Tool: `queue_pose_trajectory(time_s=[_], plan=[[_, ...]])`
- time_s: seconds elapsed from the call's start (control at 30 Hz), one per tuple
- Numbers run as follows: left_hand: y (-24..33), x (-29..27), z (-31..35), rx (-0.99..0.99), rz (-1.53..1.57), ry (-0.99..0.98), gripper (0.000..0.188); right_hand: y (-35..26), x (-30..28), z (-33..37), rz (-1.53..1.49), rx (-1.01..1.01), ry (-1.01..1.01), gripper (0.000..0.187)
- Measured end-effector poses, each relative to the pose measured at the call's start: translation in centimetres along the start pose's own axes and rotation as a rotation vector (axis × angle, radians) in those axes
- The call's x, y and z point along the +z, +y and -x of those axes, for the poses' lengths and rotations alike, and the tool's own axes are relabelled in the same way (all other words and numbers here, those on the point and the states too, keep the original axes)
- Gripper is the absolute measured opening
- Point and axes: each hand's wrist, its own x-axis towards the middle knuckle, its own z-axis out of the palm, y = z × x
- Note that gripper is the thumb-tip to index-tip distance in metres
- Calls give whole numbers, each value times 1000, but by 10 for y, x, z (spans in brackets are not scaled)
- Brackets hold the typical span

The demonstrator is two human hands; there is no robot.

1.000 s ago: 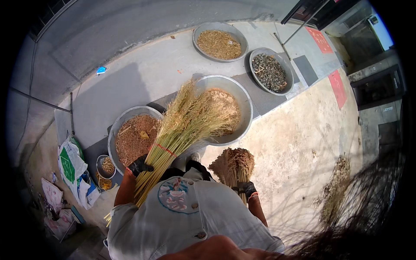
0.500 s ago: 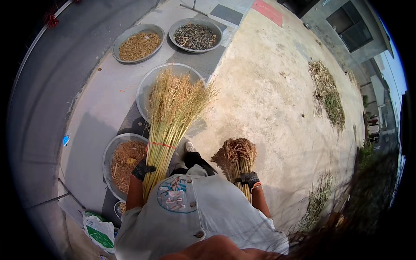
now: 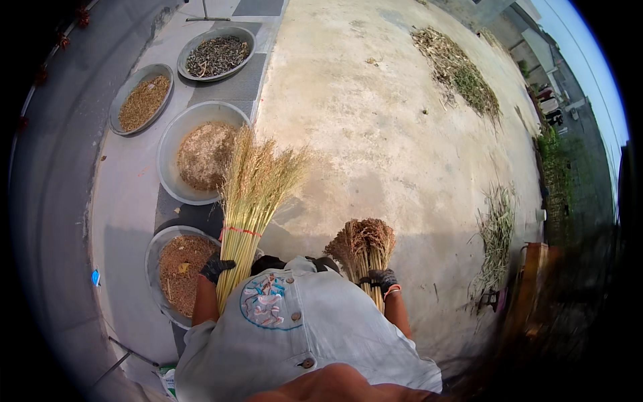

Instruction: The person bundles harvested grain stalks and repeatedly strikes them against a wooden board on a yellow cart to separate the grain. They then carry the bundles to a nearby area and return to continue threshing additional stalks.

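In a dark glove, my left hand (image 3: 218, 267) is closed round the lower stalks of a large bundle of pale yellow-green broom straw (image 3: 251, 208). A red tie circles that bundle, and its feathery heads fan out away from me. My right hand (image 3: 384, 278), gloved with an orange band at the wrist, grips a shorter bundle of reddish-brown broom straw (image 3: 365, 248) by its stalks. Both bundles point forward, held apart on either side of my body. The stalks' lower ends are partly hidden by my forearms and grey shirt.
Metal basins stand along the left: one with reddish grain (image 3: 155, 275), a big one with pale husks (image 3: 167, 164), one with yellowish chaff (image 3: 119, 110), one with dark seed shells (image 3: 249, 50). Dry stalk heaps (image 3: 462, 70) and greenish straw (image 3: 495, 234) lie on the concrete at right.
My view has swung to the right, so the basins and heaps sit farther left. Both hands keep their bundles; the large basin's contents are more exposed beside the yellow straw.
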Motion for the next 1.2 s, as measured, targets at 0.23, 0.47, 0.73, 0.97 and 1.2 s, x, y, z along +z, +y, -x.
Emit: queue_pose_trajectory(time_s=[0.23, 0.47, 0.73, 0.97, 1.2], plan=[[-51, 78, -47, -82, -56, 80, 57, 85, -75, -2, 453, -210, -25, 22], [-118, 133, -97, -70, -135, 216, 48, 158, -141, -13, 244, -219, 18, 22], [-122, 175, -144, -87, -177, 112, 50, 211, -173, -23, 165, -180, 31, 27], [-89, 247, -185, -163, -126, 132, 52, 206, -208, -17, 748, -437, 85, 28], [-51, 249, -220, -77, -61, 42, 66, 183, -248, -17, 793, -387, 46, 23]])
